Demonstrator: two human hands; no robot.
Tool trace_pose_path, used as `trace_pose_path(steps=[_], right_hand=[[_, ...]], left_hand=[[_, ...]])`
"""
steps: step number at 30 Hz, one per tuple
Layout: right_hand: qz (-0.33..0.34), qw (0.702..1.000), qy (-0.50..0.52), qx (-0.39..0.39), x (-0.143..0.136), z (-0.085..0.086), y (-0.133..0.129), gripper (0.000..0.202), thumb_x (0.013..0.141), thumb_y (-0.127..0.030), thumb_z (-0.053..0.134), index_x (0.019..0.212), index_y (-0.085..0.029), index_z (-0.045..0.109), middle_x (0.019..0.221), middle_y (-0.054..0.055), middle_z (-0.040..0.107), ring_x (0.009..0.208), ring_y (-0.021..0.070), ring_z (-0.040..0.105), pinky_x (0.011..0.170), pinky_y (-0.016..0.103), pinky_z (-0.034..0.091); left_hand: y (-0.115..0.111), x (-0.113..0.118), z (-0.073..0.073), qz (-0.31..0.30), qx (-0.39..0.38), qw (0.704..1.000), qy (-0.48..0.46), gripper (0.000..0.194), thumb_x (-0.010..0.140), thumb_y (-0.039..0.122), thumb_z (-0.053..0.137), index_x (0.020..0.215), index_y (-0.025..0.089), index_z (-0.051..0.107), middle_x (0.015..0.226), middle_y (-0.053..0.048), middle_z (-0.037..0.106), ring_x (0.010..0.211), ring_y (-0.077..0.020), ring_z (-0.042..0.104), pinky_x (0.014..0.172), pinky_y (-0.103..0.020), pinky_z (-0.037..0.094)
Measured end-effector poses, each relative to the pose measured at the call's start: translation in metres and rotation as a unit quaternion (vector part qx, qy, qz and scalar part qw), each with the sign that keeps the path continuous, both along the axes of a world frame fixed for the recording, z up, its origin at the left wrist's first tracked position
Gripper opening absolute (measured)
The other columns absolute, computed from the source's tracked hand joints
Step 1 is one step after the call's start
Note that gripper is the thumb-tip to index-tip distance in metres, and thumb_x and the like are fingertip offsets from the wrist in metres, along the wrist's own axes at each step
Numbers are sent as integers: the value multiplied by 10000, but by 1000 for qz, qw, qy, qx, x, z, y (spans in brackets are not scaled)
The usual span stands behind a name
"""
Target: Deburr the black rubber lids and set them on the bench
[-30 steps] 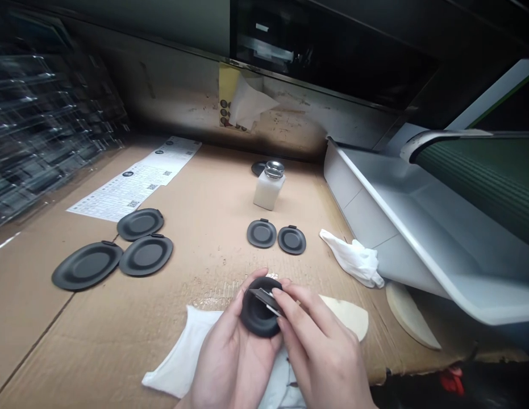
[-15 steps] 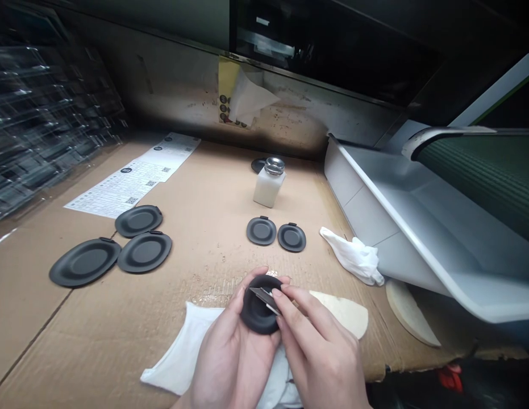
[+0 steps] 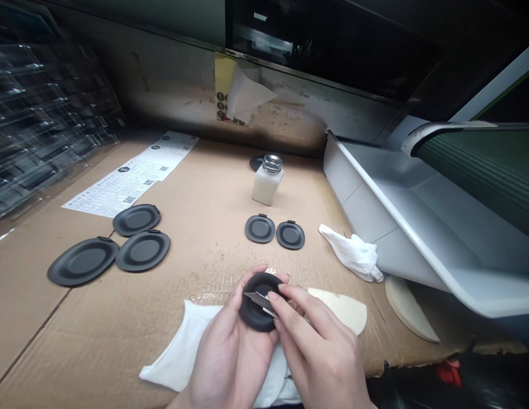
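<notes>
My left hand point(image 3: 228, 346) cradles a small black oval lid point(image 3: 258, 321), its fingers curled round the rim and the hollow face turned up. Pinched in my right hand point(image 3: 321, 341) is a flat grey blade point(image 3: 258, 299), its pointed end over the lid's hollow; whether it touches the surface I cannot tell. Fingers of the right hand also rest by the lid's right edge. Beneath both hands lies a white cloth point(image 3: 179, 349). Two similar small lids point(image 3: 259, 228) lie farther out, close together.
Three larger black lids point(image 3: 83, 261) sit at the left near printed sheets point(image 3: 128, 179). A white bottle with a metal top point(image 3: 266, 184) stands at the back. On the right are a white glove-like cloth point(image 3: 353, 253), a grey-white bin point(image 3: 375, 216) and cream pads point(image 3: 341, 309).
The blade has shifted slightly left and down across the lid in my right hand. My left hand keeps its hold. The whole view has moved a little.
</notes>
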State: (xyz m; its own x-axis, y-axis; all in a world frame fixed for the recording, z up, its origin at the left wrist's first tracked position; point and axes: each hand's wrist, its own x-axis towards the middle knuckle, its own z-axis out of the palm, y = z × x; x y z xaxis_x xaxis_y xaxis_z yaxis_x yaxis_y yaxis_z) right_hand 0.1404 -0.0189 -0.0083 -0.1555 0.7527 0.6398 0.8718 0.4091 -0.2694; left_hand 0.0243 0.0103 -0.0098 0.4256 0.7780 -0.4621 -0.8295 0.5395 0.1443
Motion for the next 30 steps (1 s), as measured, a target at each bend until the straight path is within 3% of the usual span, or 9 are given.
trace_pose_path(steps=[9, 15, 18, 22, 25, 30], right_hand=[[15, 1000, 15, -23, 5, 5, -1, 265, 824, -100, 500, 1032, -161, 651, 1027, 86, 642, 895, 164, 626, 783, 252, 538], [-106, 991, -20, -78, 60, 8, 0, 249, 888, -226, 447, 1096, -218, 585, 1078, 31, 625, 991, 155, 592, 845, 258, 490], [-122, 983, -45, -130, 91, -1, 3, 256, 902, -263, 426, 1116, -248, 566, 1094, 11, 615, 1021, 160, 571, 883, 300, 472], [-129, 978, -65, -152, 111, -11, 6, 269, 906, -245, 408, 1130, -235, 557, 1115, 26, 603, 1039, 168, 556, 910, 336, 467], [-112, 981, -76, -138, 107, -8, 2, 280, 900, -232, 408, 1139, -204, 550, 1112, 56, 603, 1061, 181, 547, 916, 349, 470], [7, 968, -138, -208, 90, 9, -12, 363, 818, -300, 564, 1175, -251, 526, 1177, 58, 560, 1085, 212, 529, 881, 365, 497]], left_hand=[[0, 1, 1, -1, 11, 1000, -5, 278, 882, 287, 413, 1002, 177, 639, 1051, -125, 660, 1044, -213, 580, 896, -340, 447], [-1, -1, 8, -17, 40, 998, 41, 311, 866, 392, 426, 984, 207, 647, 893, -109, 672, 855, -231, 617, 736, -357, 481], [-2, -2, 11, -18, 35, 999, 31, 368, 868, 419, 407, 875, 173, 680, 850, -94, 681, 891, -245, 620, 810, -385, 472], [-1, -1, 12, -25, 27, 999, 13, 419, 871, 386, 398, 892, 94, 698, 1005, -155, 688, 1087, -303, 556, 1000, -430, 362], [0, -1, 8, -34, 31, 999, 6, 430, 829, 374, 440, 971, 48, 683, 1108, -216, 644, 1157, -335, 500, 1032, -459, 319], [-2, -2, 3, -49, 38, 998, 6, 366, 810, 294, 480, 1062, 90, 652, 1169, -195, 619, 1182, -311, 483, 1037, -448, 301]])
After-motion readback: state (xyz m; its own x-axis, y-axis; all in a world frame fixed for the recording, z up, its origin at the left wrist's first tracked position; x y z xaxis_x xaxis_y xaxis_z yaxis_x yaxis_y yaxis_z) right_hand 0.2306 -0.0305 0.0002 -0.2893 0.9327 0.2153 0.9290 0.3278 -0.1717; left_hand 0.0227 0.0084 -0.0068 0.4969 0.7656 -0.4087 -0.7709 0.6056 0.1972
